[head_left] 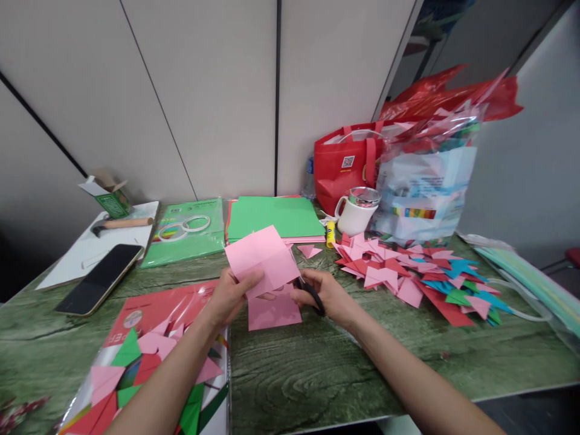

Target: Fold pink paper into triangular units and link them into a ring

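Holding a pink paper sheet [263, 257] up over the green wood-grain desk [317, 368], near its middle. Pinching the sheet's lower left edge with the left hand [231, 296], grip clamped on the paper, thumb lying across the front face and fingers hidden behind. Gripping black-handled scissors [312, 294] with the right hand [328, 296], fingers closed through the handles, blades hidden behind the sheet's lower right edge, so cannot tell how far apart. Sheet standing tilted, creased into quarters, rising above and between both grips; a lower pink portion [274, 311] hanging below them, just over the desk.

Lying right of the right hand: a heap of folded paper pieces [421, 278] in pink, red, blue and green. Standing behind it: a white mug [356, 214] and a red bag [347, 163]. Resting behind the sheet: a stack of green paper [272, 217]. Lying far left: a phone [99, 279], face up.
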Action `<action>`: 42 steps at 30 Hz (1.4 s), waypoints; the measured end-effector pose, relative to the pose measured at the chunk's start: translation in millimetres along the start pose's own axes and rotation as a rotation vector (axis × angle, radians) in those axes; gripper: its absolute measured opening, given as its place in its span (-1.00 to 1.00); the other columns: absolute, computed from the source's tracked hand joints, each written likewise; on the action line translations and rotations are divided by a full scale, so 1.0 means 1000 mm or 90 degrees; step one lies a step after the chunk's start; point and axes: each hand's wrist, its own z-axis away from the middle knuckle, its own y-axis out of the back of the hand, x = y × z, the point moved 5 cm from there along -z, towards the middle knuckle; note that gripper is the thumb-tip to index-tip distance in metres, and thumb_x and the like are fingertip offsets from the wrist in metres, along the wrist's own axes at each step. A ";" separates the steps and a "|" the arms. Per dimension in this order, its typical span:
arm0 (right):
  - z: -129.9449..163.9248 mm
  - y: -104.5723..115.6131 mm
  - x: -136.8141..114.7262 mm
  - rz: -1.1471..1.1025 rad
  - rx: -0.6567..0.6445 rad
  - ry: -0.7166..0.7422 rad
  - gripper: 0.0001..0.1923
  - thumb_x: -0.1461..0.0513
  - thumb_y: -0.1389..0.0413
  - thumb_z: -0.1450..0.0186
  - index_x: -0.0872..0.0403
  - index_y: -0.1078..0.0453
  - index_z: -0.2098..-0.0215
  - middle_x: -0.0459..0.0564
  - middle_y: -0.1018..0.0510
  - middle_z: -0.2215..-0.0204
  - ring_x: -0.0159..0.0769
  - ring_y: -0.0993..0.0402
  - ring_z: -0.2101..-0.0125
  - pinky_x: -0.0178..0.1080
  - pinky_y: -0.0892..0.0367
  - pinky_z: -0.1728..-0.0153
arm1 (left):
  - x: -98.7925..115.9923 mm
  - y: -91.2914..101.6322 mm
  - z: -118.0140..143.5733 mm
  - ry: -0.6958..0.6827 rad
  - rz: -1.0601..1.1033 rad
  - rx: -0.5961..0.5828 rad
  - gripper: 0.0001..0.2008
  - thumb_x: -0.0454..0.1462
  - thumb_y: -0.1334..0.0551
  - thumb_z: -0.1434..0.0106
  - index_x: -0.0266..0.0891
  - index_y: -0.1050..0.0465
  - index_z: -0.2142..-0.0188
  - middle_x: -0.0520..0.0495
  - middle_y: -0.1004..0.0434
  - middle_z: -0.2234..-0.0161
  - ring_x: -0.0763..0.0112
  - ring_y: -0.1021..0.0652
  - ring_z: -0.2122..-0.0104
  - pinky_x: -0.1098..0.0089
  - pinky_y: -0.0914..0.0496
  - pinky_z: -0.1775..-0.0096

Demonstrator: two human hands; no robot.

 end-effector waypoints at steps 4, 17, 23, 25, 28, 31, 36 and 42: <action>0.001 -0.001 -0.005 0.019 0.001 0.003 -0.65 0.05 -0.24 0.01 0.15 -0.31 0.47 -0.17 -0.31 0.63 -0.50 -0.17 0.60 -0.38 -0.13 0.56 | 0.000 -0.001 0.001 -0.001 -0.002 -0.007 -0.74 -0.31 -0.32 0.01 -0.37 -0.47 0.28 -0.21 -0.58 0.35 0.18 -0.57 0.43 0.30 -0.52 0.50; 0.002 0.000 -0.005 0.044 0.023 0.002 -0.62 0.02 -0.22 0.01 0.16 -0.30 0.47 -0.19 -0.29 0.69 -0.51 -0.16 0.65 -0.39 -0.11 0.62 | -0.001 -0.001 0.001 0.012 0.001 -0.012 -0.75 -0.32 -0.31 -0.01 -0.37 -0.46 0.28 -0.16 -0.57 0.37 0.19 -0.57 0.42 0.27 -0.52 0.47; 0.002 0.000 -0.005 0.035 0.023 0.005 -0.62 0.01 -0.24 0.05 0.15 -0.29 0.52 -0.20 -0.29 0.71 -0.51 -0.17 0.69 -0.40 -0.09 0.66 | -0.002 0.000 0.000 0.002 0.004 -0.016 -0.74 -0.33 -0.30 -0.02 -0.35 -0.45 0.24 -0.16 -0.57 0.34 0.19 -0.57 0.41 0.29 -0.52 0.48; 0.002 0.000 -0.004 0.027 0.022 0.006 -0.61 0.01 -0.24 0.06 0.14 -0.28 0.53 -0.20 -0.29 0.71 -0.52 -0.18 0.70 -0.40 -0.08 0.68 | -0.002 0.000 0.000 0.003 0.004 -0.012 -0.74 -0.33 -0.31 -0.01 -0.36 -0.46 0.25 -0.17 -0.57 0.34 0.20 -0.57 0.42 0.29 -0.52 0.48; 0.002 0.000 -0.002 0.024 0.024 0.001 -0.62 0.01 -0.23 0.05 0.14 -0.28 0.52 -0.20 -0.29 0.71 -0.52 -0.19 0.70 -0.40 -0.09 0.68 | -0.001 -0.001 0.001 0.003 0.007 -0.008 -0.72 -0.33 -0.32 0.00 -0.37 -0.45 0.25 -0.18 -0.56 0.33 0.21 -0.57 0.42 0.29 -0.52 0.48; 0.001 0.001 0.000 0.028 0.023 0.003 -0.64 0.03 -0.22 0.01 0.15 -0.30 0.50 -0.19 -0.30 0.69 -0.52 -0.20 0.68 -0.40 -0.12 0.66 | -0.002 -0.002 0.001 0.007 0.005 -0.012 -0.72 -0.33 -0.31 0.00 -0.38 -0.45 0.24 -0.21 -0.57 0.33 0.20 -0.57 0.42 0.29 -0.52 0.48; -0.001 0.002 0.002 0.013 0.018 0.019 -0.68 0.08 -0.23 0.00 0.16 -0.34 0.43 -0.15 -0.36 0.60 -0.49 -0.24 0.59 -0.38 -0.19 0.58 | -0.007 -0.004 0.000 0.027 -0.001 -0.026 -0.72 -0.31 -0.32 0.00 -0.39 -0.45 0.26 -0.22 -0.57 0.36 0.20 -0.57 0.45 0.27 -0.51 0.47; 0.000 0.002 0.001 0.019 0.023 0.019 -0.69 0.09 -0.22 -0.01 0.15 -0.34 0.44 -0.17 -0.33 0.63 -0.50 -0.21 0.61 -0.39 -0.18 0.59 | -0.007 -0.005 0.001 0.033 0.002 -0.018 -0.71 -0.31 -0.33 0.02 -0.38 -0.46 0.27 -0.20 -0.58 0.38 0.23 -0.56 0.47 0.28 -0.51 0.48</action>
